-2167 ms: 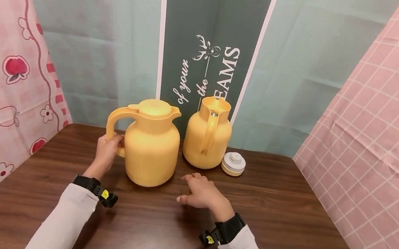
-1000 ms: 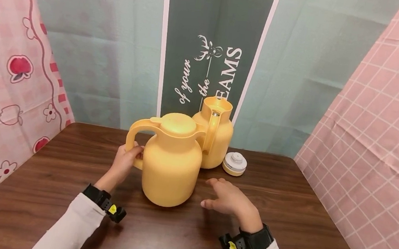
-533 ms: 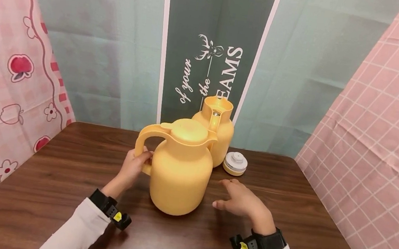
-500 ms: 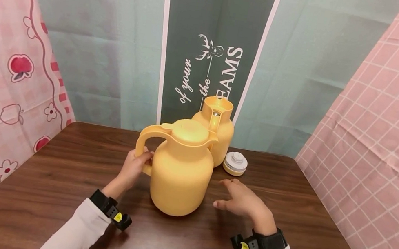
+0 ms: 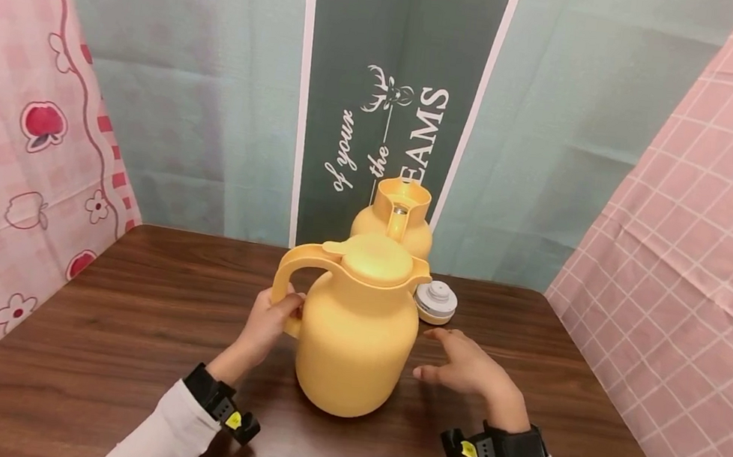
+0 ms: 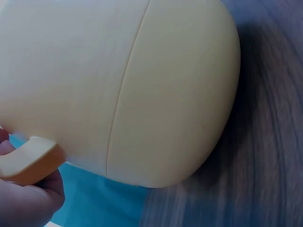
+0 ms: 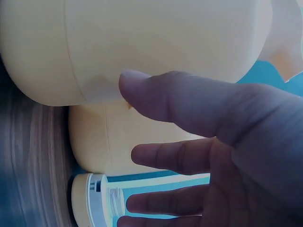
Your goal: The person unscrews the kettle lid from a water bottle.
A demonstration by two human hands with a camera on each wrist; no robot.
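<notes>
A yellow thermos jug point(image 5: 357, 340) with its lid on is held upright near the middle of the table, spout to the right. My left hand point(image 5: 267, 323) grips the lower part of its handle point(image 6: 28, 161). Just right of the jug, my right hand point(image 5: 469, 365) hovers with fingers spread, apart from it in the head view. Behind stands a second yellow jug point(image 5: 403, 202), lidless, its mouth uncovered and its lower body hidden by the first. A white and yellow lid point(image 5: 436, 300) lies upside down beside that second jug; the right wrist view shows the lid point(image 7: 90, 201) past my fingertips.
The brown wooden table point(image 5: 125, 322) reaches back to a hanging green cloth point(image 5: 206, 89) printed with lettering. A pink fruit-patterned cloth point(image 5: 0, 164) hangs at the left, and a pink checked cloth point(image 5: 700, 221) at the right.
My left hand has carried the lidded jug to the right and nearer, so it now covers most of the second jug. The right hand has shifted rightward, fingers still spread.
</notes>
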